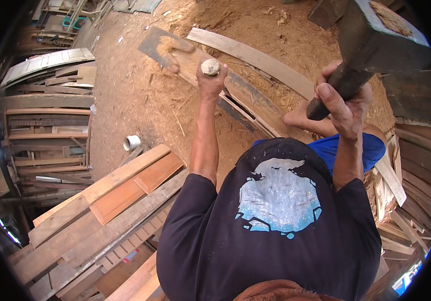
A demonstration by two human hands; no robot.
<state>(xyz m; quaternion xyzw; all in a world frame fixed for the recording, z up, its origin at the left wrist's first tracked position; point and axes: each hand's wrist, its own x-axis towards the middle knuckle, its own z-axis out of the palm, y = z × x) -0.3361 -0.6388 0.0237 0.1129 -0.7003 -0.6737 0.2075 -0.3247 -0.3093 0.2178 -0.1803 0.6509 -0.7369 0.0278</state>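
Note:
My left hand (211,84) is closed around an upright chisel, with the round, battered butt of its handle (210,66) pointing up at me. Its blade is hidden under the fist. Below that hand lies a narrow wooden piece with a long dark slot (243,107), running back toward my lap beside a wide worn board (260,98). On the right, my right hand (345,108) grips the dark handle of a big wooden mallet (371,47). The mallet is raised well above the boards, its blocky head apart from the chisel.
A long curved-looking plank (250,55) lies beyond the work on ground strewn with sawdust (140,90). Stacked boards (75,236) are at near left, with more timber (50,120) along the left side. A white cup-like container (131,142) lies by the stack. My bare foot (298,119) rests beside the board.

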